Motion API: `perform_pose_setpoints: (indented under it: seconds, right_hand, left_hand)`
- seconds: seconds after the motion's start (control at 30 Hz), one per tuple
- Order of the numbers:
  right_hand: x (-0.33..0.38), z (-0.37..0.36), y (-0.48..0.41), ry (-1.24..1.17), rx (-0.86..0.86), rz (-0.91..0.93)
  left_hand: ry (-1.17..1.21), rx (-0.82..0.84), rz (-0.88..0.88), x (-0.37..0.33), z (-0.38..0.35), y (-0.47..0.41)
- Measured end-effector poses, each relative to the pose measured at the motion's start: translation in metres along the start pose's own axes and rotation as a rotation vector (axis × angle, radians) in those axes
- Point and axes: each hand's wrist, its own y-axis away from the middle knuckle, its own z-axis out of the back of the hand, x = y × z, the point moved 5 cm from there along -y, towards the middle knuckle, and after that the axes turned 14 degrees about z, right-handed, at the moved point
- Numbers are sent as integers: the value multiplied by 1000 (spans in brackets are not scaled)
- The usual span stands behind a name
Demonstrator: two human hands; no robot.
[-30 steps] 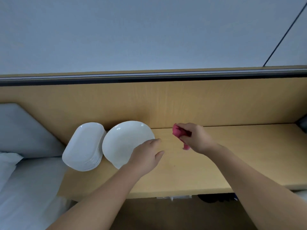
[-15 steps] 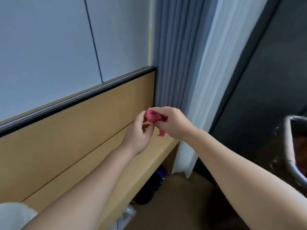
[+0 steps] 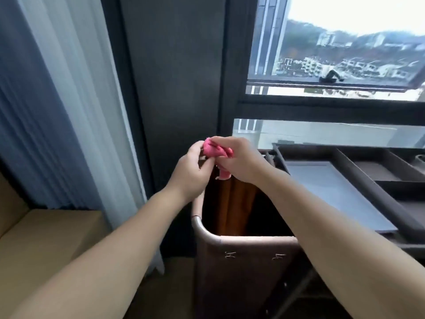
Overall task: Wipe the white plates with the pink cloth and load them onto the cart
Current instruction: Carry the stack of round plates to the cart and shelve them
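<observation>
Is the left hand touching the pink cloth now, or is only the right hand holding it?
Touching. In the head view the left hand pinches the left end of the pink cloth, while the right hand grips the rest.

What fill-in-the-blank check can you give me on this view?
The left hand and right hand together hold the ____ cloth.
The grey tray lies to the ____ of the hands.
Buildings show through the ____ behind the cart.
Missing words: pink; right; window.
</observation>
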Motion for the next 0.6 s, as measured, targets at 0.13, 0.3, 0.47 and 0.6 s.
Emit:
perform_pose_setpoints:
  seconds: [0.13, 0.3, 0.47, 0.6]
  right_hand:
    - [-52, 79, 30, 47, -92, -120]
    - [-97, 156, 75, 62, -223, -253]
    - [-118, 193, 121, 64, -302, -342]
    - [-143, 208, 146, 77, -274, -438]
  left_hand:
    - [11, 134, -59, -27, -92, -34]
    - [58, 374, -81, -50, -185, -66]
    - [78, 577, -61, -57, -254, -74]
    - [51, 713, -87, -57, -290, -73]
